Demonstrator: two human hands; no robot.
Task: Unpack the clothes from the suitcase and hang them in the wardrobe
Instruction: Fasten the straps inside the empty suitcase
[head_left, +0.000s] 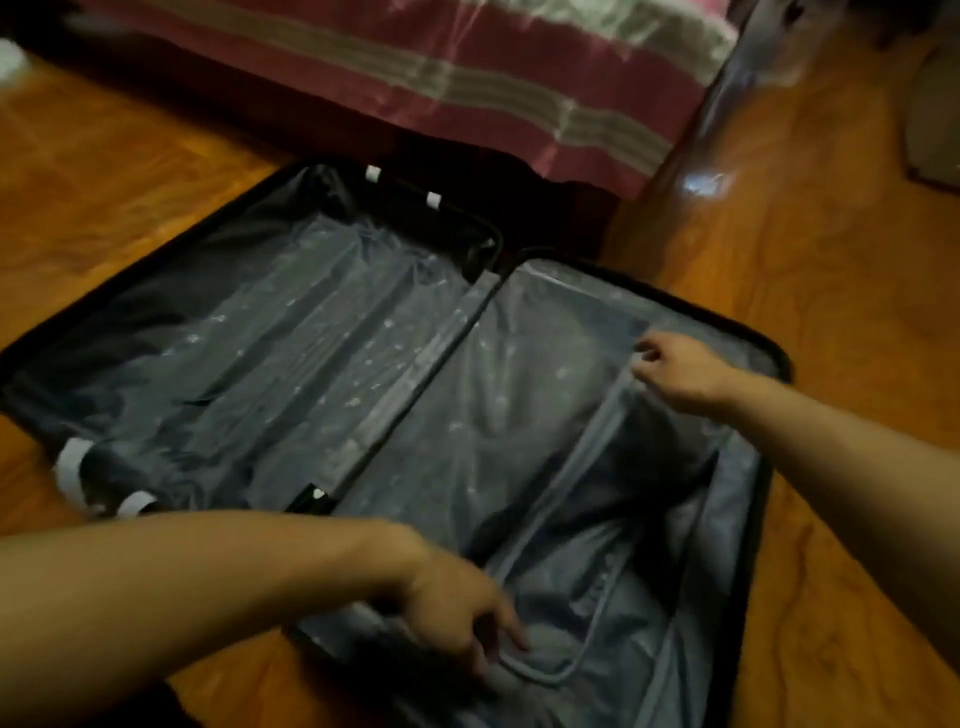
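A black suitcase (748, 332) lies open flat on the wooden floor, both halves lined in grey-blue fabric. The left half (249, 332) shows only bare lining. Over the right half lies a zipped divider flap (498, 426), partly folded back along its pale zipper edge. My right hand (680, 371) pinches that zipper edge near the far end. Near the front corner, my left hand (457, 608) curls its fingers round the flap's edge. Beneath the flap a dark shape shows; I cannot make out any clothes.
A bed with a red and pale striped cover (467, 78) stands just behind the suitcase. Wooden floor (810, 218) surrounds the case on the left, right and front. White wheels (72, 462) stick out at the suitcase's left corner.
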